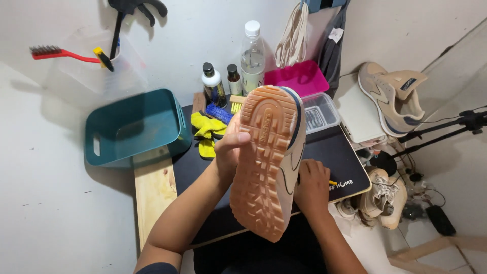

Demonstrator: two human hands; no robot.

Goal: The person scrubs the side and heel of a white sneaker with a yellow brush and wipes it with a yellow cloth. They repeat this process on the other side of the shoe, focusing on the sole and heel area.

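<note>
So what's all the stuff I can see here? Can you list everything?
Shoe: 1, cream with orange sole, held up sole-first in the middle.
Basin: 1, teal, left on the table.
Cloth: 1, yellow, beside the basin.
Bottles: 3, one tall clear, two small dark, at the back.
Tray: 1, pink, back of the table.
Clear box: 1, see-through, behind the shoe.
Brush: 1, red handle, upper left in a clear tub.
Mat: 1, black, covering the table.
Other shoes: one tan on a white box at right, more on the floor below.
Left hand: grips the shoe's side.
Right hand: against the shoe's other side, holding something yellow, mostly hidden.
</note>
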